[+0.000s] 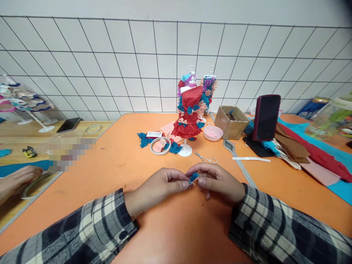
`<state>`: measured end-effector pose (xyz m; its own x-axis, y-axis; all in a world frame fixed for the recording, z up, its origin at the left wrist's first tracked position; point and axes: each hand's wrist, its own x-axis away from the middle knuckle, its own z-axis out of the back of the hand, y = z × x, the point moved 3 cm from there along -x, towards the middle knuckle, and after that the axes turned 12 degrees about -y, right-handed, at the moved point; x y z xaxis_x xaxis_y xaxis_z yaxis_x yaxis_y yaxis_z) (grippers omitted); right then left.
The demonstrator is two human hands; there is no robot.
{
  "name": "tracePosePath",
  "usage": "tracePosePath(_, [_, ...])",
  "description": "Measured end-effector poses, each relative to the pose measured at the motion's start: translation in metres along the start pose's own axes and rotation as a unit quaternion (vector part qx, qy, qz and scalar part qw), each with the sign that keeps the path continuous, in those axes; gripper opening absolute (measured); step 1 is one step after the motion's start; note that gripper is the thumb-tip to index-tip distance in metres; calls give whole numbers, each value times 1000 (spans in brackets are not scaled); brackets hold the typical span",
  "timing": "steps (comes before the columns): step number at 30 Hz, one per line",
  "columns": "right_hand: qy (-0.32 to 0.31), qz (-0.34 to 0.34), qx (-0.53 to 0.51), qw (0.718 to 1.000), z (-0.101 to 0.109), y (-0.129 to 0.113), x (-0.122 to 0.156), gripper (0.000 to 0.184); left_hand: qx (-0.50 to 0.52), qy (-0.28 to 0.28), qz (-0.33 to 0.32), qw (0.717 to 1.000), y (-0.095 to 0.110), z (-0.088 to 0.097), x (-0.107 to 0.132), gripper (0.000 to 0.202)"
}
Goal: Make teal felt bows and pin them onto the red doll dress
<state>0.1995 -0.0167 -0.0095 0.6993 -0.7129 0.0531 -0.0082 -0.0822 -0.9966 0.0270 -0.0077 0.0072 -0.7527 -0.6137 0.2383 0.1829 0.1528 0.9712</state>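
Note:
Between my hands, just above the orange table, is a small teal and pink crepe-paper piece [194,177] with a thin white strip at its lower end. My left hand [165,185] pinches its lower left edge between thumb and finger. My right hand [220,181] grips its right side, thumb in front. Beyond them stands a mini dress form in a ruffled red paper dress [189,106] with teal and pink bows. Small scissors [205,157] lie by its white base. A tape roll [160,146] rests among teal paper scraps [145,140].
A pink bowl [213,133] and a cardboard box [231,123] stand at the back. On the right are an upright phone [266,118], a white strip [251,159] and coloured paper sheets [316,150]. Another person's hand [23,179] works at the left table.

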Motion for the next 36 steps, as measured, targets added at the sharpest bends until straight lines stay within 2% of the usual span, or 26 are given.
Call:
tracePosePath(4, [66,5,128,990,-2,-6,-3,34,-1,-2,-12,1000,-2,2,-1,18])
tracePosePath(7, [86,17,170,982,-2,-9,-3,26,-17,-9,-13,1000,-4,2,-1,21])
tracePosePath(14, [39,-28,89,995,-1,-5,-3,37,-114,2,-3,994,-3,1,-2,25])
tracePosePath(17, [76,-33,113,990,1,-5,-3,31,-126,15,-6,992,-5,4,-3,26])
tracePosePath(19, [108,-23,133,985,2,-7,-3,25,-126,53,-7,991,-5,7,-3,29])
tracePosePath(21, [129,-13,121,984,3,-7,-3,24,-114,103,-14,988,-3,10,-2,39])
tracePosePath(23, [136,-10,78,988,2,-4,-5,28,-98,116,-29,988,-1,10,-1,46])
tracePosePath(27, [124,-31,-18,992,-2,4,-7,36,-98,71,-38,992,-2,3,-4,28])
tracePosePath(30, [89,-26,-46,995,-4,5,-6,40,-86,81,-37,992,-3,3,-4,22])
tracePosePath(32, [61,8,-13,998,-5,0,-4,51,-79,71,-40,994,-2,5,-3,22])
tracePosePath(34, [44,50,78,995,-6,-7,-2,67,-85,53,-34,994,-1,5,-2,22])
tracePosePath(36, [36,80,187,978,-7,-14,-1,65,-102,35,-24,994,0,4,-1,21])
